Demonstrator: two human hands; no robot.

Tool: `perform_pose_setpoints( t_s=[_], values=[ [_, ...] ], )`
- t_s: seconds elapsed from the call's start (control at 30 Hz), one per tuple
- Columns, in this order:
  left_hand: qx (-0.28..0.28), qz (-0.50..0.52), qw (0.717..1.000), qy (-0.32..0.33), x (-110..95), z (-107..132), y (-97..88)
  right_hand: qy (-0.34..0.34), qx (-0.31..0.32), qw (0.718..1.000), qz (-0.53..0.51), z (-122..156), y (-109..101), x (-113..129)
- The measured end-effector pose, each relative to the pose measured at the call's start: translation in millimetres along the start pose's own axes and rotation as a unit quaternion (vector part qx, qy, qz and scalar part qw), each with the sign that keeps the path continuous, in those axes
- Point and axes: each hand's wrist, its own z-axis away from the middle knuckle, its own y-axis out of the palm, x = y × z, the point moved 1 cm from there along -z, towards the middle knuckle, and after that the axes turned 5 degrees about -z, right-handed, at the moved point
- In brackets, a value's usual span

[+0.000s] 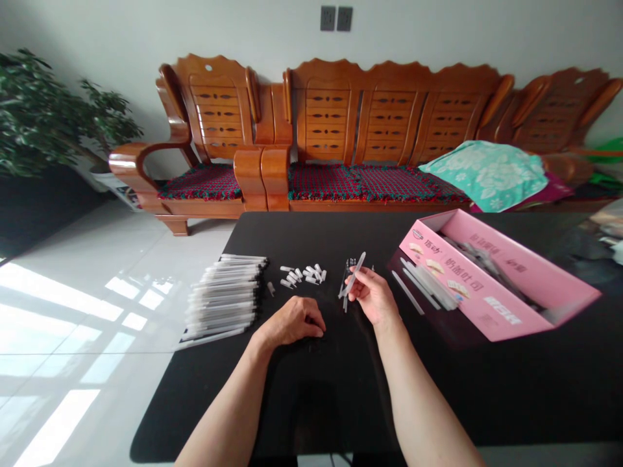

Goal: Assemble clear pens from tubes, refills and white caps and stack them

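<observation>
I am pinching one clear pen barrel (355, 271) between the thumb and fingertips of my right hand (372, 297), holding it tilted up and away from me just above the black counter (341, 395). My left hand (294, 321) is resting on the counter just beside it, fingers curled under; I cannot tell whether anything is caught beneath them.

Right behind the barrel, a few thin dark refills (346, 285) are lying in a small bunch (too close together for me to count). To their left, about a dozen small white caps (302, 274) are sitting in a loose cluster, with one more stray piece (270, 288) apart from it. Farther left, a neat row of finished pens (226, 297) is lying side by side, well over twenty, dark tips pointing right.

On my right, one open pink box (506, 295) is standing at an angle, with more clear parts inside, and roughly five clear barrels (422, 284) are lying just beside its near wall.

Behind the counter, two wooden armchairs are flanking one long wooden bench (389, 97).
</observation>
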Motion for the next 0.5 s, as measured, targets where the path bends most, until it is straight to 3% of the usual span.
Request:
perform_pose_setpoints(
  t_s=[0.1,0.17,0.27,0.37,0.5],
  values=[
    [-0.050,0.030,0.998,-0.024,-1,-3,2.1,-0.003,0.000,1.000,0.000,0,0,0],
    [-0.103,0.124,0.984,-0.072,-2,-5,4.4,-0.004,-0.002,1.000,0.001,0,0,0],
    [-0.171,0.331,0.919,-0.126,-3,-10,9.4,-0.002,-0.003,1.000,0.003,0,0,0],
    [-0.209,0.451,0.857,-0.138,-2,-13,13.5,-0.002,-0.001,1.000,0.009,1,1,-1],
    [-0.214,0.486,0.837,-0.129,2,-15,16.1,-0.008,0.016,1.000,0.020,4,6,-4]
  ],
)
